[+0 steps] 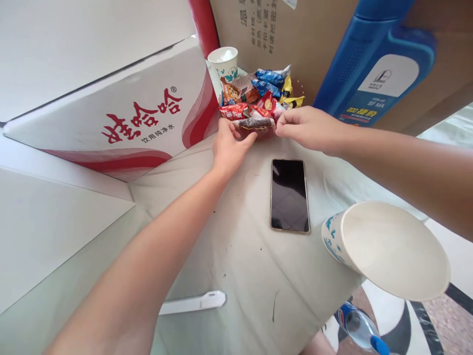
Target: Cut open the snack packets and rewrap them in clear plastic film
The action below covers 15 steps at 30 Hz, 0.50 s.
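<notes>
Several wrapped snacks [246, 93] in red, blue, brown and yellow packets are heaped in a bowl, whose reddish lower side shows only in part. A dark snack packet [254, 122] lies across the front of the heap. My left hand [229, 145] is at its left end, fingers curled against it and thumb in front of the bowl. My right hand [308, 129] is closed in a pinch at the packet's right end; the fingertips are partly hidden. Nearer to me, a black-screened phone [290, 196] lies face up on the cloth.
A paper cup [224, 61] stands behind the snacks. Boxes, one white and red [148, 108], one brown cardboard [303, 29], and a blue jug [364, 64] border the back. A large paper bucket [391, 251] sits at right, a white plastic tool [195, 302] in front, a bottle [358, 325] below.
</notes>
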Available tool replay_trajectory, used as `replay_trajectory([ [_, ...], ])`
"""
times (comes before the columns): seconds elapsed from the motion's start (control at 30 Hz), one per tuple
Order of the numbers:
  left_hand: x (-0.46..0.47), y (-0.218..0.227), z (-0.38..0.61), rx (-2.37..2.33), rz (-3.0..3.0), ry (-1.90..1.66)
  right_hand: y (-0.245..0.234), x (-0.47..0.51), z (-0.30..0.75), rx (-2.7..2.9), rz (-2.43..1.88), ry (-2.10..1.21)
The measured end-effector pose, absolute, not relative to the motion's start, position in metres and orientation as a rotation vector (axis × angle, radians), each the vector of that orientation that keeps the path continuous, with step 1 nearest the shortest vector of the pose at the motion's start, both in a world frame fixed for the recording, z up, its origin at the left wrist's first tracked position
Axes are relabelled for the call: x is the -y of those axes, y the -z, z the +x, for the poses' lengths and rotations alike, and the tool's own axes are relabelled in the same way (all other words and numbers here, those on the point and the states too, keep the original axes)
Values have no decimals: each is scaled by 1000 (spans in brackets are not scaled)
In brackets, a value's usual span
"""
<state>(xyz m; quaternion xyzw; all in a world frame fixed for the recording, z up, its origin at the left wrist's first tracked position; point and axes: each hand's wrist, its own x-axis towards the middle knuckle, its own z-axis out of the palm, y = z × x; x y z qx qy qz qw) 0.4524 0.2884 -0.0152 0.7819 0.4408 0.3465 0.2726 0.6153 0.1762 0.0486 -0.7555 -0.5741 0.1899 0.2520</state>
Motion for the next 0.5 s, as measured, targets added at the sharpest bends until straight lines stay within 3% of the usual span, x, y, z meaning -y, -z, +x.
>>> replay_trajectory([
  [0.27,-302,6,465,-1223,2064,-869,-58,-225,625,1718,-2140,-346],
  [0.5,-304,11,449,-1247,2071,-855,-60,-284,630,1849,-2098,-471],
])
